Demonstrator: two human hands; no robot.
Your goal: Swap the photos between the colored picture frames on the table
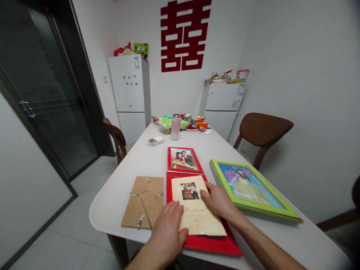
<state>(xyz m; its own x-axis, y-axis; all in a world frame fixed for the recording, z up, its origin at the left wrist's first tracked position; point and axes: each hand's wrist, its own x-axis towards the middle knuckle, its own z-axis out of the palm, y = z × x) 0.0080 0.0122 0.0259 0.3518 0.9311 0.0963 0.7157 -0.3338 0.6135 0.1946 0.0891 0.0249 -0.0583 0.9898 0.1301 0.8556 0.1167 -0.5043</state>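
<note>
A cream paper sheet (197, 210) with a small photo printed on it lies inside a red picture frame (213, 243) at the near edge of the white table (140, 157). My left hand (168, 225) rests flat on the sheet's lower left corner, fingers stretched out. My right hand (218, 200) lies flat on the sheet's right edge, fingers extended. A brown backing board (143, 202) with metal clips lies just left of the red frame.
A smaller red frame with a photo (184, 160) lies beyond. A green-framed picture (253, 189) lies to the right. Further back are a pink bottle (176, 126), a small device (155, 141) and snacks. Brown chairs (263, 129) stand at both sides, fridges behind.
</note>
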